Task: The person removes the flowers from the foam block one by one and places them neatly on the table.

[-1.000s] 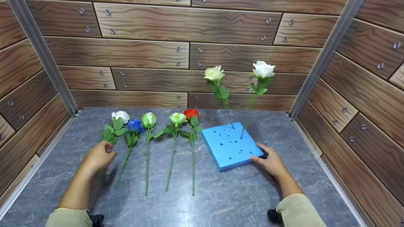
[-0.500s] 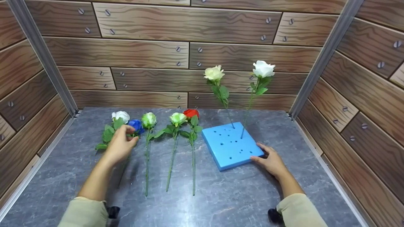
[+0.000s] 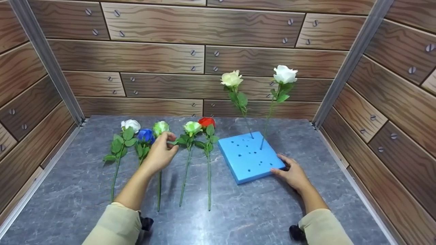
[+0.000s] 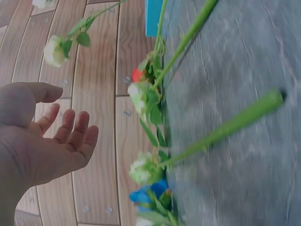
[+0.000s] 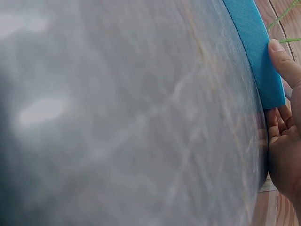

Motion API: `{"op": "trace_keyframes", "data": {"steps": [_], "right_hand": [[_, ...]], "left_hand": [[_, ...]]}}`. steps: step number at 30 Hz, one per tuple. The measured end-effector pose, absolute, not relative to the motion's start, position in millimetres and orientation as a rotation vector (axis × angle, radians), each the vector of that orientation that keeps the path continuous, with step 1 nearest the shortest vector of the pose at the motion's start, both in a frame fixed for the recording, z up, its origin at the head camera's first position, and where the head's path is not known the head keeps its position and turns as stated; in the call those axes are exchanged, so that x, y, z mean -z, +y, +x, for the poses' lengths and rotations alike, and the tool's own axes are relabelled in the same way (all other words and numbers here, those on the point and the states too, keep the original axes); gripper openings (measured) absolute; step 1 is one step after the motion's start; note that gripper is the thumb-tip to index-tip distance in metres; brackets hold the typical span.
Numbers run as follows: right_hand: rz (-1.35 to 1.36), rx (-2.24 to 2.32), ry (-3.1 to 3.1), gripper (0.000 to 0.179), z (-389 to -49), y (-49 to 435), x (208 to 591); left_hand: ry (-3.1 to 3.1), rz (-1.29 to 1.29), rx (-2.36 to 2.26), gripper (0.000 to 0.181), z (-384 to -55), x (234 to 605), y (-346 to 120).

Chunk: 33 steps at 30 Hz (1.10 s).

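My left hand (image 3: 160, 153) is held over the row of artificial roses, loosely curled with nothing in it, as the left wrist view confirms. It covers part of the stem of a green-white rose (image 3: 160, 128) and is beside a blue rose (image 3: 145, 135). My right hand (image 3: 293, 174) grips the near right corner of a blue foam block (image 3: 243, 163) full of small holes. The thumb lies on the block's upper edge and the fingers at its side. A cream rose (image 3: 231, 79) and a white rose (image 3: 285, 75) stand upright in the block.
Another white rose (image 3: 130, 126) lies at the left end of the row. To the right lie a second green-white rose (image 3: 192, 127) and a red rose (image 3: 206, 122). The grey marbled table (image 3: 238, 211) is bounded by wood-patterned walls (image 3: 163, 56).
My left hand has swept rightward from the left white rose, past the blue one, to the first green-white rose. The right hand and the block have stayed in place.
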State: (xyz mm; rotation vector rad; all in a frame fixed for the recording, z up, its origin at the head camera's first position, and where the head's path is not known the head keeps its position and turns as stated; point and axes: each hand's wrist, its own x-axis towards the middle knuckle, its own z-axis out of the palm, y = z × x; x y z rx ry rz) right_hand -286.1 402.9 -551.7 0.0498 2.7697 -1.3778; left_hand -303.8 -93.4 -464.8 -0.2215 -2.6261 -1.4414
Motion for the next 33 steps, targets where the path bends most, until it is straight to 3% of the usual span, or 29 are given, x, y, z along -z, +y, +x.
{"op": "trace_keyframes", "data": {"steps": [33], "right_hand": [[0.044,1.388,2.770,0.089,-287,404,552]], "left_hand": [[-2.590,-0.456,1.793,0.030,-316,487,25]]}}
